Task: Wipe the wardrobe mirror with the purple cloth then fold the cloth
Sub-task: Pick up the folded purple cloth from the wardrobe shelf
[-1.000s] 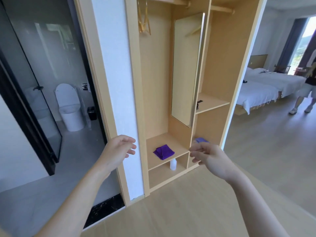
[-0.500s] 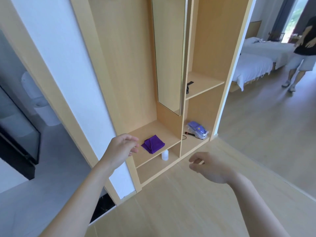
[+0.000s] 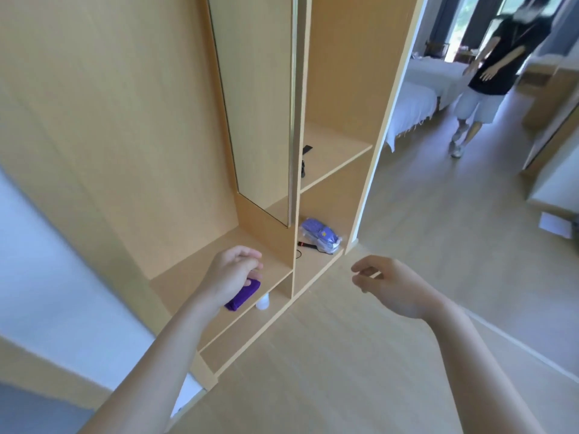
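Observation:
The folded purple cloth lies on the low wooden shelf of the open wardrobe. My left hand hovers right over it with loosely curled fingers and hides its far part; I see no grip on it. My right hand hangs in the air over the floor in front of the wardrobe, fingers relaxed and holding nothing. The tall narrow mirror is mounted upright on the wardrobe's middle divider, above and behind the cloth.
A small white bottle stands in the compartment under the cloth's shelf. A blue plastic-wrapped packet and a black cable lie in the lower right compartment. Another person stands by the bed at the right.
I have come closer to the wardrobe. My left hand moved forward and down onto the spot above the purple cloth. My right hand stays low and empty.

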Demonstrator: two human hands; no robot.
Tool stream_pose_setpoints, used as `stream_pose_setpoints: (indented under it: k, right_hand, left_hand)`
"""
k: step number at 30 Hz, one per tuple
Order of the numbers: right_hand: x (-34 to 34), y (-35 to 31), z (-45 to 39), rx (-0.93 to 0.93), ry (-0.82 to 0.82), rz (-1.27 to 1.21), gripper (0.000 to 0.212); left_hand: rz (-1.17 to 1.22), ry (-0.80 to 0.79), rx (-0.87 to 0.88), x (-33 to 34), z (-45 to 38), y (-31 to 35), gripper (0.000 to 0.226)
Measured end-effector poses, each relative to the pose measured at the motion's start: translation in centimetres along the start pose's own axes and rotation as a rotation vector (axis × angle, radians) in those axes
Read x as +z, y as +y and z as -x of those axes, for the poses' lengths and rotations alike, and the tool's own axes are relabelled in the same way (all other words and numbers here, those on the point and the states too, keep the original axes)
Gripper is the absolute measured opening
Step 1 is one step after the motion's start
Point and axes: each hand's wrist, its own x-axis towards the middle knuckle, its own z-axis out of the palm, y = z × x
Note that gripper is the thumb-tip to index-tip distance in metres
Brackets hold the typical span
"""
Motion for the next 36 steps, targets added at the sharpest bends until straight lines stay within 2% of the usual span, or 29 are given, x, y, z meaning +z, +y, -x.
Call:
stream_pose_setpoints:
  k: [3, 9, 13, 15, 18, 20, 23, 26, 28, 30, 36]
  right_hand:
    - [0.7, 2.3, -3.8, 0.088, -0.099, 0.075, 0.021]
    - [0.9, 4.3, -14.6, 0.139, -0.321, 0.150, 0.036]
    - [-2.5, 1.9, -22.3, 0.038, -0.365, 0.186, 0.030]
    - [-4.0, -0.9, -26.7, -0.061, -0.336, 0.158, 0.014]
    - [-3.5, -6.0, -33.1, -0.216, -0.253, 0.034, 0.008]
    - [-1.2, -8.9, -35.7, -0.296, -0.272, -0.069, 0.014]
    - [5.0, -10.9, -38.5, -0.332, -0.457, -0.118, 0.016]
    - [12.2, -10.5, -40.9, -0.348, -0.708, 0.095, 0.005]
    - [16.2, -9.7, -42.5, -0.359, -0.852, 0.301, 0.012]
    - [19.0, -9.4, -44.2, -0.347, -0.887, 0.391, 0.013]
    - [23.3, -10.5, -48.6, -0.257, -0.863, 0.347, 0.012]
  left_hand:
    - [-0.010, -0.003, -0.070, 1.2, -4.1, -1.2, 0.018]
    - [-0.012, 0.034, -0.223, 2.7, -11.6, -4.2, 0.017]
    - [-0.005, 0.118, -0.260, 2.8, -16.2, -2.9, 0.017]
    - [0.037, 0.204, -0.237, 2.3, -18.6, -1.5, 0.017]
    - [0.148, 0.341, -0.227, 1.0, -20.4, -1.0, 0.020]
    - [0.187, 0.387, -0.267, 0.1, -20.1, -2.0, 0.019]
    - [0.254, 0.447, -0.384, -1.5, -19.3, -4.9, 0.017]
    - [0.288, 0.516, -0.512, -3.3, -19.3, -8.0, 0.018]
    - [0.300, 0.517, -0.573, -4.4, -20.3, -10.2, 0.015]
    - [0.277, 0.481, -0.614, -5.4, -22.1, -12.0, 0.013]
    - [0.247, 0.381, -0.706, -7.9, -27.8, -15.7, 0.017]
